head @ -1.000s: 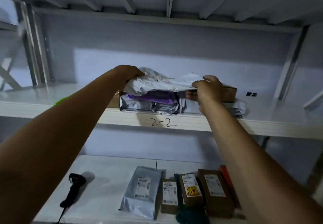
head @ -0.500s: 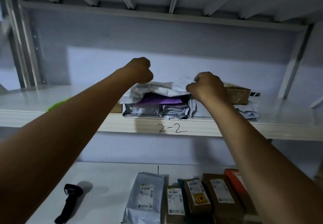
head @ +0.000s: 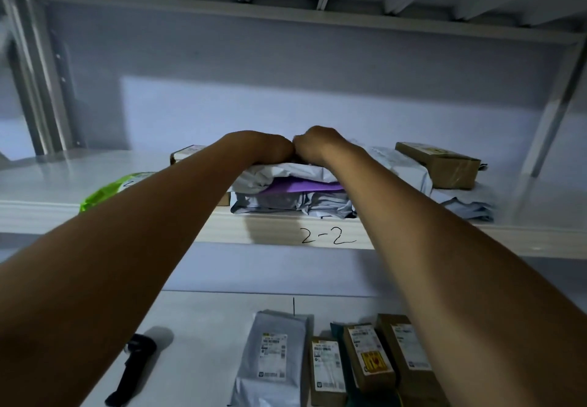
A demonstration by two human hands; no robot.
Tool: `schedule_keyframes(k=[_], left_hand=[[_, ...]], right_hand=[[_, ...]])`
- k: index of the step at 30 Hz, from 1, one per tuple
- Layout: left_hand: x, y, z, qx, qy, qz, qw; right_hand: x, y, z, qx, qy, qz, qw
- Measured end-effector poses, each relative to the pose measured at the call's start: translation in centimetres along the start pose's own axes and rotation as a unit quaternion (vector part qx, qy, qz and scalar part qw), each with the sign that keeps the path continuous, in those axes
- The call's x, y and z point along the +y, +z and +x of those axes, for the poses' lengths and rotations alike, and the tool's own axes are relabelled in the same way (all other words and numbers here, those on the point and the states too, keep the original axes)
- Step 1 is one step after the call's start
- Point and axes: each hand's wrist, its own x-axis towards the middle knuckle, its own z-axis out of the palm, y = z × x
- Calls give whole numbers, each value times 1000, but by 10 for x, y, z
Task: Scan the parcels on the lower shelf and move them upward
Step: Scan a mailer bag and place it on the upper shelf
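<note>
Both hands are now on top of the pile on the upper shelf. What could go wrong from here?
1. The pile of soft bags lies at the front edge of the shelf; pressure from the left hand and right hand might squeeze the purple bag out, and it would fall toward the parcels below.
2. The brown box rests tilted on bags; jolting the pile might make it slide.

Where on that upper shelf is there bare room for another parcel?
The upper shelf is bare left of the green parcel and right of the brown box, up to the post. The middle is crowded: stacked bags above the 2-2 mark, more grey bags beside them.
</note>
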Motion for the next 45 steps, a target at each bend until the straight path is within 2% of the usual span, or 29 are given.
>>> schedule_keyframes(k=[3, 5, 16, 19, 21, 24, 26, 28, 36, 45], left_hand=[[-8, 3, 9, 11, -3, -41, 999], [-8, 5, 12, 8, -10, -69, 998], [-6, 9, 18, 7, 5, -105, 994], [-4, 14, 20, 29, 17, -65, 997], [-5, 16, 20, 60, 21, -48, 997], [-7, 18, 15, 190, 33, -54, 980], [-5, 15, 9, 277, 42, -28, 960], [0, 11, 0, 320, 49, -1, 946], [7, -4, -37, 337, 47, 27, 940], [12, 0, -77, 319, 55, 8, 946]], right_hand=[[6, 16, 12, -74, 14, -38, 996], [4, 23, 17, -106, 22, -26, 994], [10, 37, 23, -83, 9, 32, 996], [19, 39, 20, -33, 22, 47, 998], [26, 36, 19, 50, 26, 83, 995], [33, 25, 16, 157, 6, 114, 981], [29, 13, 11, 184, -11, 115, 976], [25, 1, 5, 187, -21, 107, 976], [16, -22, -30, 194, -36, 81, 977], [17, -30, -75, 155, -47, 86, 983]])
